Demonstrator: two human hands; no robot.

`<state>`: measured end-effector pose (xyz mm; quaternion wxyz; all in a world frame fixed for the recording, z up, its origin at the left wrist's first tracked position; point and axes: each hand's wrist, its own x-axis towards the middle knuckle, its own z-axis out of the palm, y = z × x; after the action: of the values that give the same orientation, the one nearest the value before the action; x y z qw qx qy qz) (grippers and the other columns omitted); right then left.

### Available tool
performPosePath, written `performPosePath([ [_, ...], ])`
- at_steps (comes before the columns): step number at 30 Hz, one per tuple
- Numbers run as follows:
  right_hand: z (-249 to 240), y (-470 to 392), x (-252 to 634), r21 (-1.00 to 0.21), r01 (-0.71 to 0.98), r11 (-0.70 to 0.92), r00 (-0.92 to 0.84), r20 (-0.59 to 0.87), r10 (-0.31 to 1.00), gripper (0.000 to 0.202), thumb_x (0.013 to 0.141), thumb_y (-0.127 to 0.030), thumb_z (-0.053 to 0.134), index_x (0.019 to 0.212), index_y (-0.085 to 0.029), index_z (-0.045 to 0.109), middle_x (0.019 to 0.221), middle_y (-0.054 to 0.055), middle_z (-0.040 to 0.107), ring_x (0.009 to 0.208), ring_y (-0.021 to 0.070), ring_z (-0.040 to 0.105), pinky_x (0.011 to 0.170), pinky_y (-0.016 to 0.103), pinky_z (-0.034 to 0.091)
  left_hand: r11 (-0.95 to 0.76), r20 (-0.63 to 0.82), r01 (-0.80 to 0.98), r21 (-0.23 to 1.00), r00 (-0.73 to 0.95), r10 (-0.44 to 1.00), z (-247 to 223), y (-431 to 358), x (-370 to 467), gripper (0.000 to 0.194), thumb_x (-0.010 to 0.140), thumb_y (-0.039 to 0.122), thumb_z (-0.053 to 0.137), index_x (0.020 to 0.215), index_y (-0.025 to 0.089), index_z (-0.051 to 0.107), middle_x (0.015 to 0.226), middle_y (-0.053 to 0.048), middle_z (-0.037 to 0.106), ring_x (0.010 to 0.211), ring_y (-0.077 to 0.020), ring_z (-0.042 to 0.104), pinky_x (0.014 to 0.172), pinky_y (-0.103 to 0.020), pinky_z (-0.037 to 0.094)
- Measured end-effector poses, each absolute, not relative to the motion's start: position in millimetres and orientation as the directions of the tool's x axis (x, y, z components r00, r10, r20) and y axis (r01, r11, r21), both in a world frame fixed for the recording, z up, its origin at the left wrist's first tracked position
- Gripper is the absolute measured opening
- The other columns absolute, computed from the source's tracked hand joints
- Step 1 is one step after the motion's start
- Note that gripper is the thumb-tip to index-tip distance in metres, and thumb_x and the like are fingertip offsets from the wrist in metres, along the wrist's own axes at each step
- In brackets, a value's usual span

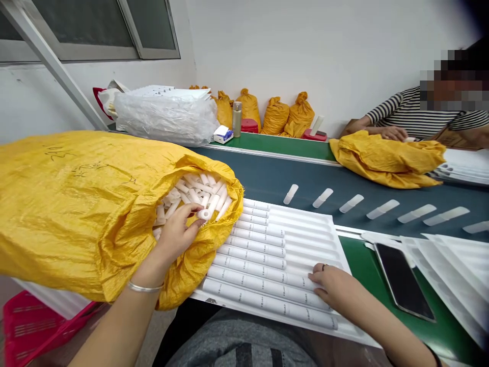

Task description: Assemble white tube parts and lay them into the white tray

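Observation:
My left hand (179, 227) reaches into the mouth of a large yellow woven sack (126, 204). Between its thumb and fingers is a short white plastic tube (204, 214), its hollow end facing me. Many similar loose tubes (206, 191) fill the sack opening. My right hand (330, 283) is over a white ribbed tray (313, 219), fingers closed about the end of a printed white tube (301, 281). Rows of tubes with small dark print (252, 265) lie in the tray's grooves, the nearer rows extending farther right. The sack's edge covers the tray's left side.
Single tubes (352, 203) lie spaced along the blue-grey conveyor belt (263, 176). A phone (405, 280) and stacked white trays (451, 275) sit at right. Across the belt, a person in striped sleeves handles another yellow sack (389, 155). A plastic-wrapped bundle (168, 114) stands behind.

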<state>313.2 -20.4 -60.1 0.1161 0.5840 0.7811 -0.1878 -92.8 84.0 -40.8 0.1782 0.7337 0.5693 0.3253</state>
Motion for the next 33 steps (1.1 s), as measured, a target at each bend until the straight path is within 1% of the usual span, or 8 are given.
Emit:
performPosePath([
  [3,-64.0,-33.5,314.6,-0.124,0.956,0.267,-0.285,-0.16,0.945,0.02,0.077,-0.011,0.053,0.089,-0.013,0.068,0.092,0.012,0.068,0.079,0.0271,0.066,0.07,0.039,0.053,-0.446,0.433,0.486,0.752,0.146,0.89,-28.9,57.4,-68.2,0.024,0.089,0.031,0.057,0.11,0.021,0.057,0.113,-0.006,0.063,0.106,-0.0201,0.061,0.095,-0.034,0.047],
  [6,-47.7,-29.4,305.2,-0.362,0.899,0.248,-0.233,0.084,0.969,0.029,0.086,-0.023,0.052,0.112,-0.014,0.061,0.098,0.012,0.068,0.08,0.0239,0.066,0.063,0.033,0.054,-0.5,0.429,0.438,0.747,0.256,0.866,-21.7,33.5,-40.8,0.023,0.089,0.027,0.059,0.111,0.022,0.056,0.106,-0.005,0.064,0.101,-0.0183,0.061,0.091,-0.031,0.048],
  [9,-26.9,-19.5,279.5,-0.625,0.681,0.382,-0.276,0.264,0.924,0.034,0.093,-0.027,0.048,0.126,-0.023,0.055,0.109,0.009,0.066,0.094,0.0206,0.064,0.073,0.03,0.055,-0.578,0.42,0.435,0.69,0.41,0.81,-19.6,17.2,-17.7,0.026,0.091,0.024,0.055,0.116,0.021,0.053,0.108,-0.005,0.063,0.103,-0.0176,0.059,0.091,-0.03,0.047],
  [14,-10.9,-3.8,237.3,-0.861,0.297,0.412,-0.241,0.35,0.905,0.026,0.088,-0.023,0.06,0.113,-0.026,0.054,0.101,0.006,0.064,0.082,0.0165,0.063,0.062,0.025,0.054,-0.617,0.37,0.509,0.6,0.508,0.778,-17.4,7.6,-7.0,0.033,0.096,0.024,0.047,0.129,0.023,0.051,0.109,-0.007,0.06,0.103,-0.0186,0.057,0.091,-0.032,0.047],
  [18,-5.6,3.3,231.6,-0.749,0.306,0.587,-0.395,0.461,0.795,0.028,0.09,-0.014,0.056,0.115,-0.025,0.058,0.118,0.009,0.059,0.108,0.0203,0.058,0.083,0.031,0.053,-0.619,0.368,0.559,0.551,0.503,0.782,-11.3,4.8,-13.9,0.034,0.096,0.024,0.046,0.129,0.02,0.053,0.103,-0.008,0.061,0.096,-0.0185,0.059,0.085,-0.031,0.049],
  [24,-5.9,7.1,233.6,-0.588,0.351,0.729,-0.445,0.58,0.682,0.036,0.091,-0.011,0.055,0.124,-0.025,0.054,0.107,0.008,0.064,0.101,0.0182,0.061,0.086,0.032,0.052,-0.647,0.44,0.524,0.554,0.476,0.762,-4.7,0.0,-16.6,0.034,0.094,0.022,0.051,0.127,0.013,0.053,0.104,-0.01,0.065,0.099,-0.0195,0.061,0.088,-0.031,0.049],
  [29,-5.3,6.4,233.2,-0.594,0.419,0.687,-0.446,0.524,0.725,0.029,0.093,-0.022,0.053,0.122,-0.024,0.055,0.103,0.008,0.068,0.089,0.018,0.064,0.077,0.03,0.053,-0.674,0.47,0.513,0.531,0.483,0.738,-3.4,-0.4,-18.5,0.03,0.093,0.02,0.052,0.123,0.017,0.055,0.103,-0.009,0.065,0.098,-0.0189,0.061,0.088,-0.031,0.05],
  [33,-6.7,5.1,228.6,-0.728,0.445,0.521,-0.373,0.379,0.847,0.025,0.093,-0.033,0.053,0.113,-0.02,0.061,0.085,0.005,0.068,0.071,0.0152,0.062,0.064,0.027,0.051,-0.714,0.526,0.55,0.433,0.489,0.696,-6.6,-0.8,-19.7,0.035,0.092,0.018,0.052,0.128,0.019,0.051,0.1,-0.009,0.063,0.094,-0.0202,0.06,0.085,-0.033,0.051],
])
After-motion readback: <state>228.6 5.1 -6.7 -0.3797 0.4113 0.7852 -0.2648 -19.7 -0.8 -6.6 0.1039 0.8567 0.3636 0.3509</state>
